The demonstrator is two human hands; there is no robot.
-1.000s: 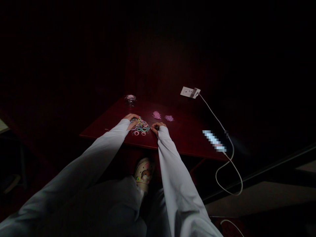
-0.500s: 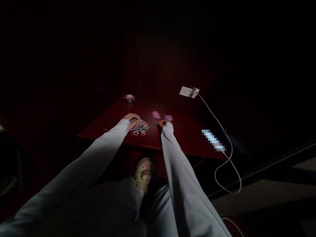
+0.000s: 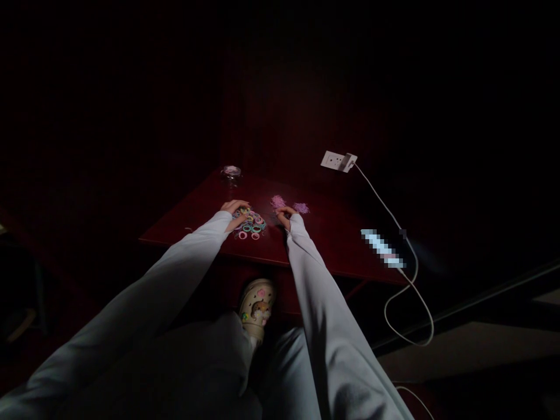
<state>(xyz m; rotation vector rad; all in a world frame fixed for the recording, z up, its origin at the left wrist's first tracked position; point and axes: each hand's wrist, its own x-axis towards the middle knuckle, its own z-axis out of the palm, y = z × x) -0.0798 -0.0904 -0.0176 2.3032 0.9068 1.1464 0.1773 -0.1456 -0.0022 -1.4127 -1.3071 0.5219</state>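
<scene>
A mixed pile of coloured hair ties (image 3: pixel 255 228) lies on the dark red table (image 3: pixel 205 245). My left hand (image 3: pixel 235 211) rests at the pile's left and far side, its fingers stretched over the ties and the thumb apart. Just right of the pile, my right hand (image 3: pixel 285 215) has thumb and fingertips brought together at the near edge of a small pink heap of bands (image 3: pixel 277 201). Whatever is pinched there is too small and dark to make out. Beyond this hand to the right sits a purple heap of bands (image 3: pixel 301 207).
A clear jar (image 3: pixel 231 172) with pink contents stands at the table's far left corner. On the wall is a socket with a charger (image 3: pixel 339 161); its white cable (image 3: pixel 380 201) runs down to a blurred-out phone (image 3: pixel 382 249) at the right. A clog (image 3: pixel 257 306) shows below the table edge.
My right hand has moved slightly left and away from me, from below the purple heap to the pink heap's near edge. My left hand stays over the hair ties. The view has shifted slightly.
</scene>
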